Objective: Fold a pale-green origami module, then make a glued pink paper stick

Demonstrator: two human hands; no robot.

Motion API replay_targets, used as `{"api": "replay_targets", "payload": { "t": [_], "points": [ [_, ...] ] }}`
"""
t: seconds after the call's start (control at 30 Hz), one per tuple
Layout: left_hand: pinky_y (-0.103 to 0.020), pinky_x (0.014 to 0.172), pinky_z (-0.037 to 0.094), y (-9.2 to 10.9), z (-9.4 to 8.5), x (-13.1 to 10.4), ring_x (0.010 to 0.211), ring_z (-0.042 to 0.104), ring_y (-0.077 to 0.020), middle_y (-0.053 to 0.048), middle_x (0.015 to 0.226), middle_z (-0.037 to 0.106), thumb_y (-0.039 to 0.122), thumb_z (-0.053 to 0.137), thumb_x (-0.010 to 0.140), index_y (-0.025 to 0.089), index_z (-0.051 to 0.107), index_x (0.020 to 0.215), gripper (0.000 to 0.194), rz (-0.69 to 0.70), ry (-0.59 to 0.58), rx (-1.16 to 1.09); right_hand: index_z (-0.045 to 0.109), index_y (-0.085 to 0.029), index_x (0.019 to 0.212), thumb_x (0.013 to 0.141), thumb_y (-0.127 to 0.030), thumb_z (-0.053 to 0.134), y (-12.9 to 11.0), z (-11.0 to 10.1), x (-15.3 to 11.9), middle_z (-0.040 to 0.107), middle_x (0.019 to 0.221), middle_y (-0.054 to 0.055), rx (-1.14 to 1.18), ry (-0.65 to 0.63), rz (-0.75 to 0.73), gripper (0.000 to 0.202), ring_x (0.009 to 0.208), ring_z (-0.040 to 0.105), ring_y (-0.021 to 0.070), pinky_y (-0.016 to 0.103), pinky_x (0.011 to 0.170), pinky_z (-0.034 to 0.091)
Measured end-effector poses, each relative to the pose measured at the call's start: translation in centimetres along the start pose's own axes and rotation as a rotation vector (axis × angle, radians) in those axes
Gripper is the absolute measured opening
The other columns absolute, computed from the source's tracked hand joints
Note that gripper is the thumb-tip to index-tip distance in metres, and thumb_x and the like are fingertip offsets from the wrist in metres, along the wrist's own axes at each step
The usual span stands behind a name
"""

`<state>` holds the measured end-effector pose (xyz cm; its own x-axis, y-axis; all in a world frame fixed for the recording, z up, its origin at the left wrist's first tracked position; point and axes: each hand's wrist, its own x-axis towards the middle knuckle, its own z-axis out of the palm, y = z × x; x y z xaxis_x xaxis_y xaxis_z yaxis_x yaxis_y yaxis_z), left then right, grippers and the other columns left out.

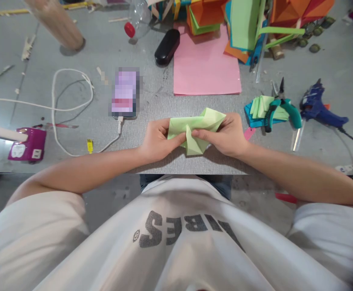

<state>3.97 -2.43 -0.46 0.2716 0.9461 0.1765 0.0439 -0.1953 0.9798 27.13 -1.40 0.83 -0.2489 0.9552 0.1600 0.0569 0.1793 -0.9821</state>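
Note:
A light green sheet of folded paper is held between both hands just above the near edge of the grey table. My left hand grips its left side, thumb pressed on the front near a raised crease. On the other side, my right hand pinches the paper, its thumb tip beside that same crease. The fingers of both hands are partly hidden behind the sheet. The paper's upper right corner sticks up, and a flap points down toward the table edge.
Pink paper and a black case lie beyond the hands. To the right are folded green and blue papers, teal-handled pliers and a blue glue gun. A phone with a white cable lies left.

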Motion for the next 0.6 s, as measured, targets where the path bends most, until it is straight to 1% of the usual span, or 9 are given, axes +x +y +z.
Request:
{"api": "replay_targets", "payload": {
  "t": [0.07,0.17,0.3,0.37,0.47,0.6],
  "points": [
    [-0.029,0.064,0.065,0.0,-0.1,0.1,0.073,0.078,-0.0178,-0.006,0.090,0.088,0.060,0.105,0.081,0.020,0.088,0.096,0.046,-0.017,-0.033,-0.004,0.082,-0.026,0.072,0.074,-0.069,0.104,0.0,-0.1,-0.1,0.077,0.071,-0.001,-0.027,0.044,-0.011,0.049,0.064,0.068,0.0183,0.032,0.052,0.059],
    [-0.028,0.065,0.065,0.0,-0.2,0.1,0.073,0.078,-0.0173,-0.006,0.090,0.088,0.057,0.106,0.080,0.019,0.088,0.097,0.045,-0.030,-0.055,-0.017,0.079,-0.025,0.069,0.079,-0.070,0.102,0.3,-0.5,0.0,0.070,0.064,-0.001,-0.069,0.123,-0.066,0.052,0.058,0.062,0.0155,0.030,0.047,0.051],
    [-0.027,0.063,0.063,0.0,-0.3,0.2,0.073,0.078,-0.0177,-0.006,0.090,0.088,0.057,0.106,0.080,0.018,0.086,0.095,0.046,-0.033,-0.064,-0.016,0.077,-0.026,0.066,0.079,-0.071,0.102,0.8,-1.0,0.2,0.062,0.057,-0.002,-0.114,0.219,-0.164,0.053,0.052,0.054,0.0137,0.029,0.041,0.040],
    [-0.027,0.062,0.063,0.0,-0.4,0.2,0.074,0.078,-0.0180,-0.007,0.090,0.088,0.058,0.106,0.080,0.019,0.086,0.095,0.047,-0.039,-0.073,-0.021,0.078,-0.027,0.066,0.078,-0.070,0.103,0.7,-1.1,0.2,0.064,0.058,-0.002,-0.137,0.225,-0.184,0.051,0.052,0.055,0.0147,0.031,0.042,0.041],
    [-0.027,0.063,0.063,0.0,-0.4,0.2,0.075,0.078,-0.0179,-0.007,0.090,0.087,0.059,0.105,0.081,0.019,0.085,0.094,0.047,-0.043,-0.064,-0.040,0.081,-0.028,0.071,0.080,-0.068,0.104,0.2,-1.4,0.2,0.071,0.064,-0.001,-0.155,0.185,-0.186,0.046,0.056,0.061,0.0172,0.035,0.049,0.050],
    [-0.028,0.061,0.063,-0.1,-0.5,0.2,0.074,0.078,-0.0180,-0.007,0.088,0.087,0.061,0.106,0.079,0.018,0.084,0.093,0.050,-0.042,-0.065,-0.073,0.082,-0.031,0.074,0.081,-0.070,0.102,0.1,-2.0,0.4,0.075,0.068,0.000,-0.175,0.171,-0.198,0.044,0.060,0.066,0.0202,0.040,0.055,0.056]
  ]
}}
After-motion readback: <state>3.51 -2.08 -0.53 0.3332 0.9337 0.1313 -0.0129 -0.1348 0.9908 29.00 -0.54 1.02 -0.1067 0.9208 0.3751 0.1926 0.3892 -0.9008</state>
